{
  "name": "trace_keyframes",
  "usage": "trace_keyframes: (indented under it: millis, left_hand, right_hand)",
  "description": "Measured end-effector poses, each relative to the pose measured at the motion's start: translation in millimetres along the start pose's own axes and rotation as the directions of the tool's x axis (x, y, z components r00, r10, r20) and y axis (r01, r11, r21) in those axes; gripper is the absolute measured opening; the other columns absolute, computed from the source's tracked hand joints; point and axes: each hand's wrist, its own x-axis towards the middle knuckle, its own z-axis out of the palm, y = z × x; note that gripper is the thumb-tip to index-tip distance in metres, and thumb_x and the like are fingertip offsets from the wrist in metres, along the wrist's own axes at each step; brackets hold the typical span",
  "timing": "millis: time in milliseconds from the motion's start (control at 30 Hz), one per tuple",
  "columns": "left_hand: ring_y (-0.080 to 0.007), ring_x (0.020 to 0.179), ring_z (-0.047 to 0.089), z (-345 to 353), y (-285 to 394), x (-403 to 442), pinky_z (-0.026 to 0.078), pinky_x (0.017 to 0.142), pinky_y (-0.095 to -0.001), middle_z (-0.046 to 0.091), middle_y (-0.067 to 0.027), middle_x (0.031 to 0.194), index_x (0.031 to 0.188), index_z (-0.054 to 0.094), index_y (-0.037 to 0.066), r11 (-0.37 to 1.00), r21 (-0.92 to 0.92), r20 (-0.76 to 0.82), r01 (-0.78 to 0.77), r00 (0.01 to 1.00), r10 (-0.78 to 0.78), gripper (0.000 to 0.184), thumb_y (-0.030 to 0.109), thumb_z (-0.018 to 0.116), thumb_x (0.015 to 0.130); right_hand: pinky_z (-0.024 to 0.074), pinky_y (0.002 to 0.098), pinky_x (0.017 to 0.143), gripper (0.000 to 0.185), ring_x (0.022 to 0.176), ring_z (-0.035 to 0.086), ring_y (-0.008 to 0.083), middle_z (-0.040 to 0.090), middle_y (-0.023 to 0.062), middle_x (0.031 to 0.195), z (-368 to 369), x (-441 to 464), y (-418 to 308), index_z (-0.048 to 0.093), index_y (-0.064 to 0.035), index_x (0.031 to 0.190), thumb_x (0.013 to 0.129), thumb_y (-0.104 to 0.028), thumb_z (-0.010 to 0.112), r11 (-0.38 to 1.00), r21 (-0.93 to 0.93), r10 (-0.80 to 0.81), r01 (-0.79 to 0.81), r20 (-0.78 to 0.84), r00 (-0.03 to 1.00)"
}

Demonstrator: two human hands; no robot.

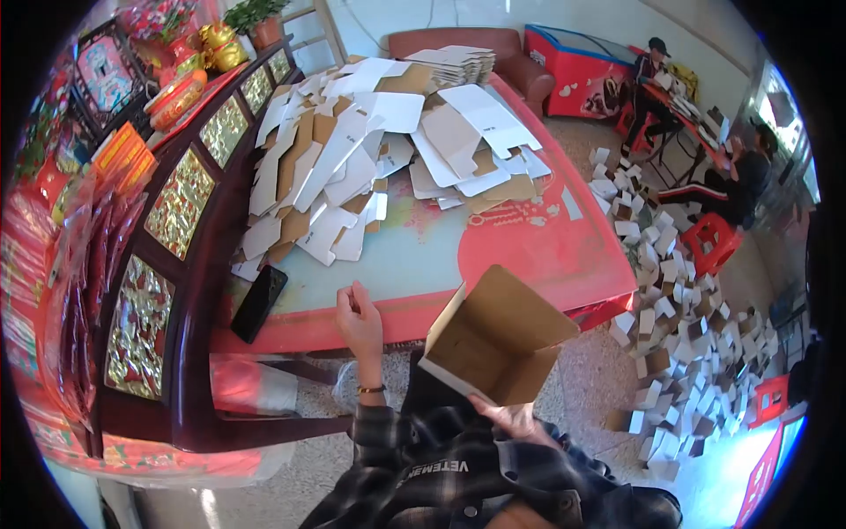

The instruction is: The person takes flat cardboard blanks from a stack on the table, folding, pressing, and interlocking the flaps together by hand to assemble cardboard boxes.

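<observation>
My right hand (514, 418) grips the lower edge of an open cardboard box (493, 344), white outside and brown inside, with one flap standing up. The box is held at the front edge of the red table (564, 264), and I see into its hollow inside. My left hand (359, 328) is raised at the table's front edge, fingers curled in, with nothing visible in it. A black phone (259, 304) lies to its left on the table. Beyond it, flat white-and-brown box blanks (326, 167) are heaped loosely.
A dark wooden cabinet (185, 353) with gold panels borders the table's left side. Many folded boxes (679, 353) cover the floor at right, around a red stool (709, 242). Two people (652, 84) sit at a small table at the back right, near a red freezer (577, 75).
</observation>
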Motion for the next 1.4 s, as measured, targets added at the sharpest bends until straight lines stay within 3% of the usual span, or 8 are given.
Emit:
trace_keyframes:
  millis: [67,333,533,800,967,1100,1233,1400]
  left_hand:
    - [-0.0108,0.051,0.038,-0.9,-0.5,-3.4,0.032,0.047,-0.0315,0.046,-0.0020,0.057,0.078,0.053,-0.001,0.999,0.007,-0.010,0.032,0.999,-0.032,0.028,0.018,0.057,0.098]
    - [-0.0100,0.052,0.036,-2.2,6.3,-1.3,0.032,0.048,-0.0302,0.044,-0.0018,0.057,0.078,0.053,-0.001,0.998,-0.025,-0.040,0.060,0.997,-0.061,0.027,0.018,0.058,0.098]
    - [-0.0072,0.054,0.031,-3.3,10.6,-1.0,0.028,0.048,-0.0289,0.040,0.0014,0.057,0.078,0.054,-0.001,0.996,-0.008,0.009,0.091,0.996,-0.090,0.027,0.018,0.058,0.098]
    - [-0.0106,0.049,0.033,-2.3,6.6,-1.8,0.029,0.047,-0.0326,0.039,-0.0013,0.052,0.078,0.054,0.000,0.997,0.032,0.044,0.072,0.996,-0.073,0.027,0.018,0.059,0.097]
    - [-0.0189,0.088,0.064,1.5,10.2,3.4,0.052,0.079,-0.0282,0.061,-0.0093,0.104,0.122,0.057,0.001,0.789,-0.408,0.339,0.460,0.878,-0.338,0.044,0.039,0.044,0.102]
    - [-0.0244,0.133,0.042,51.4,23.8,12.6,0.031,0.111,-0.0343,0.044,-0.0149,0.143,0.142,0.038,0.000,0.550,-0.585,0.599,0.595,0.775,-0.201,0.063,0.048,0.038,0.102]
    - [-0.0213,0.142,0.030,79.1,39.1,9.3,0.021,0.117,-0.0334,0.035,-0.0118,0.152,0.148,0.031,0.000,0.563,-0.492,0.721,0.663,0.673,-0.162,0.070,0.053,0.036,0.102]
    - [-0.0204,0.141,0.029,72.4,55.4,0.4,0.022,0.116,-0.0326,0.033,-0.0123,0.153,0.149,0.028,-0.003,0.578,-0.363,0.799,0.731,0.563,-0.210,0.078,0.058,0.034,0.100]
  right_hand:
    - [0.0425,0.0421,0.094,0.088,0.108,0.055,0.0270,0.055,0.0124,0.120,7.8,-4.7,-16.4,0.044,-0.0026,0.128,0.061,-0.038,0.089,0.975,0.175,0.132,-0.135,0.029,0.991]
    - [0.0392,0.0468,0.095,0.093,0.111,0.051,0.0309,0.053,0.0153,0.122,10.1,27.7,-5.3,0.043,-0.0021,0.131,0.062,-0.047,0.085,0.912,-0.401,-0.066,0.083,0.056,0.996]
    - [0.0428,0.0431,0.097,0.102,0.117,0.048,0.0321,0.046,0.0225,0.128,-3.5,109.8,-38.5,0.029,0.0053,0.139,0.064,-0.029,0.089,0.976,-0.123,-0.214,0.182,-0.351,0.912]
    - [0.0327,0.0406,0.111,0.109,0.134,0.036,0.0307,0.035,0.0210,0.144,-40.2,143.1,-42.7,0.017,0.0036,0.147,0.070,-0.026,0.087,0.998,0.032,-0.045,0.045,-0.022,0.999]
    - [0.0215,0.0400,0.118,0.134,0.146,0.016,0.0281,0.012,0.0225,0.157,-54.1,143.3,-42.1,-0.015,0.0051,0.148,0.070,-0.024,0.089,0.990,0.074,-0.124,0.117,0.105,0.987]
    - [0.0149,0.0404,0.119,0.140,0.146,0.011,0.0259,0.004,0.0218,0.158,-51.3,154.2,-49.3,-0.028,0.0012,0.145,0.070,-0.020,0.088,0.965,0.233,-0.165,0.122,0.173,0.971]
    - [0.0148,0.0405,0.119,0.136,0.145,0.014,0.0256,0.003,0.0210,0.158,-37.0,168.5,-41.4,-0.027,0.0002,0.146,0.073,-0.020,0.086,0.946,0.269,-0.242,0.182,0.210,0.947]
    - [0.0147,0.0481,0.117,0.100,0.142,0.012,0.0420,0.012,0.0261,0.153,-41.2,177.6,-27.9,0.019,-0.0006,0.149,0.079,-0.037,0.080,0.946,-0.239,-0.140,0.218,0.305,0.942]
